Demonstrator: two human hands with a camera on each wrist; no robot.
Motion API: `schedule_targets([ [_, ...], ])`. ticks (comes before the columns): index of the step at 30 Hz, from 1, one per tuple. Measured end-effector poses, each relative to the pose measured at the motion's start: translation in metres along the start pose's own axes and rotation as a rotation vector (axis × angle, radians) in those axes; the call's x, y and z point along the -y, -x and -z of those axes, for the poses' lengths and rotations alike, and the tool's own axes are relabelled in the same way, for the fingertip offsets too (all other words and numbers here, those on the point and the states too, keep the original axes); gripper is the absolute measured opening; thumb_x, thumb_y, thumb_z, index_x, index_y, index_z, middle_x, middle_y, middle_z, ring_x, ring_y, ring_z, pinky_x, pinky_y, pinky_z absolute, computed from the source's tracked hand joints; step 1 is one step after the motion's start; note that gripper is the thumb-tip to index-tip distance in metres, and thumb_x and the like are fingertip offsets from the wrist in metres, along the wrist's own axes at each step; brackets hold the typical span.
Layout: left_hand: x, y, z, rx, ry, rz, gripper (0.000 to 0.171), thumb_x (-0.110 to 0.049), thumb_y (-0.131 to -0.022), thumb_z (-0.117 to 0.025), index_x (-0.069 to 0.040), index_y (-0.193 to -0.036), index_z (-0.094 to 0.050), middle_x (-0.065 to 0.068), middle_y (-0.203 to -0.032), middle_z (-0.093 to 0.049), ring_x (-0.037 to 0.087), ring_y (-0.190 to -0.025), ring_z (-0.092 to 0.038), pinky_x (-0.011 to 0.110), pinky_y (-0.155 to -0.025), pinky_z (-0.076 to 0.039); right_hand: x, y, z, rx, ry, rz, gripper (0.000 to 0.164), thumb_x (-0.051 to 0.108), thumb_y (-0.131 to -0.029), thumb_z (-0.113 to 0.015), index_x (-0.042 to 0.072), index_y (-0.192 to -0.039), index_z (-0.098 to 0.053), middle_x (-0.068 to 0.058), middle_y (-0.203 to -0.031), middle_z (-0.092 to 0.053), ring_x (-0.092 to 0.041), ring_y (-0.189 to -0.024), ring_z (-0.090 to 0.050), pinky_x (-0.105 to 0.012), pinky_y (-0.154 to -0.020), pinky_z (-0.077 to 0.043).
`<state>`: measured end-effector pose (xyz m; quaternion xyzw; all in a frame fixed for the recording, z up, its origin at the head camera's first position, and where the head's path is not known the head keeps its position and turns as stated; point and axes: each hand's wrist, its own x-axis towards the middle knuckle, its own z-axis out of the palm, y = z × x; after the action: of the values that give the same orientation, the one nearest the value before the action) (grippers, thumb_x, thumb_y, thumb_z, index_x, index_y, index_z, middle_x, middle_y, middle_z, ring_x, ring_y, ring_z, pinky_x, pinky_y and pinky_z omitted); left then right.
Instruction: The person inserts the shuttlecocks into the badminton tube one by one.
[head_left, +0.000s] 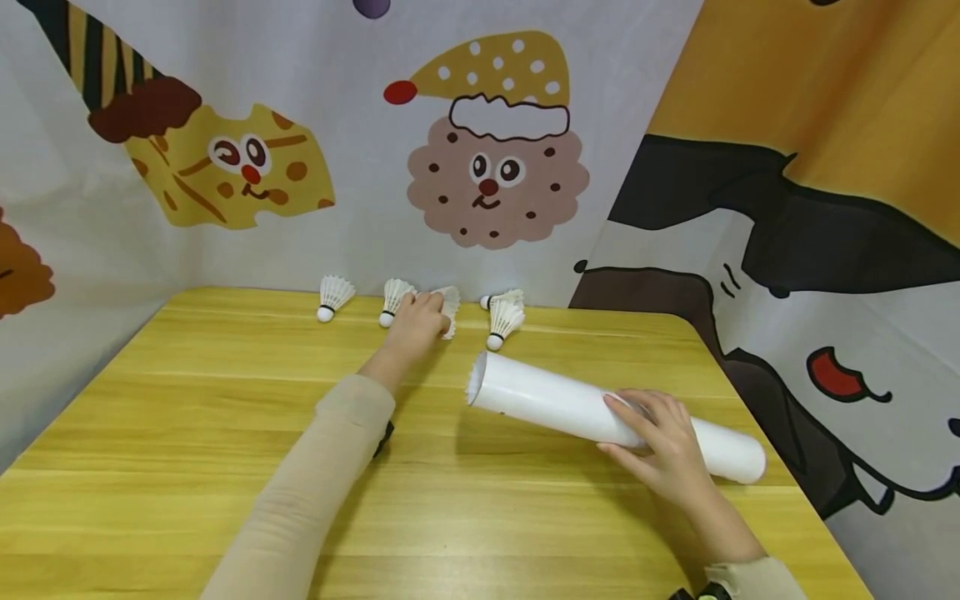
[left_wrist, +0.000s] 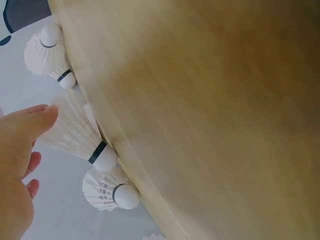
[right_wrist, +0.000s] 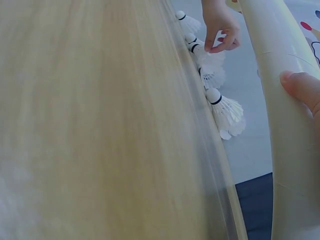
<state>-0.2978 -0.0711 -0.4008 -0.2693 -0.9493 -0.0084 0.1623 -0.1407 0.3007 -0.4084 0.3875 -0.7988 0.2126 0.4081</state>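
Right hand [head_left: 670, 450] gripped the tube [head_left: 555, 397] mid-length, likely for balance, open end near the shuttlecocks [head_left: 506, 318], while left hand [head_left: 417, 327] pinched one shuttlecock [left_wrist: 75, 129] by its feathers, probably the handiest part.

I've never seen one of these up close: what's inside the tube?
At the open end of the tube, a jagged white edge shows, perhaps shuttlecock feathers. Anything deeper is hidden by the tube itself.

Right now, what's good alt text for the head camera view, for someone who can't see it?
A person's right hand holds a long white cylindrical tube over a yellow wood-grain table, while the left hand pinches one of several white feathered shuttlecocks along the far edge. Behind hangs a multicoloured, cartoon-printed cloth.
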Motion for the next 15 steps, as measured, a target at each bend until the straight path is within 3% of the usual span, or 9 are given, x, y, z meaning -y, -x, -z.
schedule_targets([
  [15,0.001,0.0045,0.0051,-0.018,-0.007,0.016,0.011,-0.01,-0.084,-0.07,-0.02,-0.083,-0.073,0.002,-0.088,-0.043,0.022,-0.084,-0.04,0.04,-0.079,-0.029,0.0004,0.0,0.0,-0.002,0.003,0.001,0.056,0.054,-0.086,-0.063,0.006,-0.115,-0.07,-0.018,-0.109,-0.063,-0.038,-0.096,-0.054,-0.034,-0.092,-0.031],
])
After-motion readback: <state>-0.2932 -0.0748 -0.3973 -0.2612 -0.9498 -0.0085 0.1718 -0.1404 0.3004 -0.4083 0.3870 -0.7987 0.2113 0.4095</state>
